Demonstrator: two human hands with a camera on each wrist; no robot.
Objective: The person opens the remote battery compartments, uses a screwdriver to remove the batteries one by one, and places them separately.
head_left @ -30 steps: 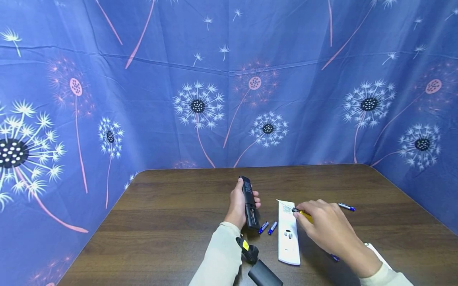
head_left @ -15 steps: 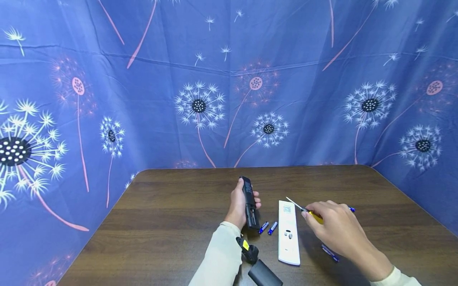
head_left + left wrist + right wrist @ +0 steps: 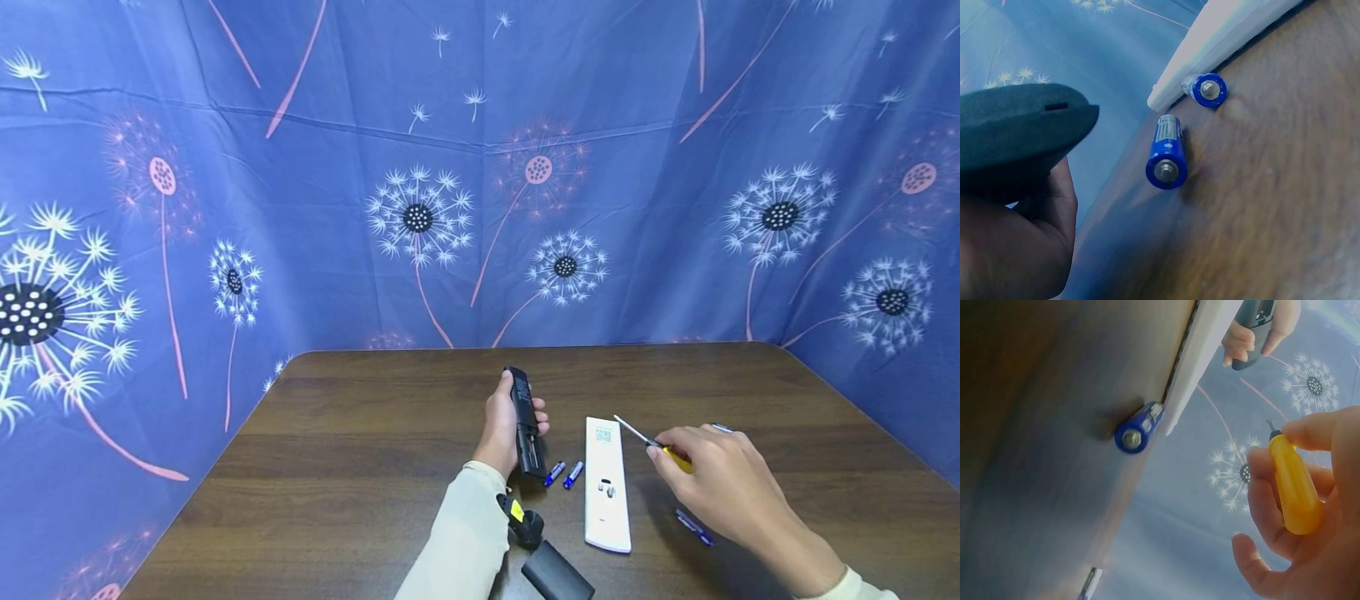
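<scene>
My left hand (image 3: 501, 427) grips a black remote control (image 3: 522, 408), its battery compartment uncovered toward the near end. In the right wrist view my right hand (image 3: 1316, 506) pinches a screwdriver by its yellow handle (image 3: 1296, 487); the thin metal shaft (image 3: 632, 429) points up and left in the head view. Below the shaft tip lies a white remote (image 3: 606, 508), back side up. Two blue batteries (image 3: 1167, 153) rest on the table between the two remotes. More blue batteries (image 3: 693, 527) lie below and beyond my right hand, one partly hidden behind it.
A black cover-like piece (image 3: 557, 571) lies on the wooden table (image 3: 337, 467) near its front. A black strap with a yellow label (image 3: 517, 510) is on my left wrist. Blue patterned cloth (image 3: 480, 208) hangs along the table's back and sides.
My right hand has drawn the screwdriver to the right, off the white remote's top end. The battery near that hand shows more fully. My left hand keeps its grip on the black remote.
</scene>
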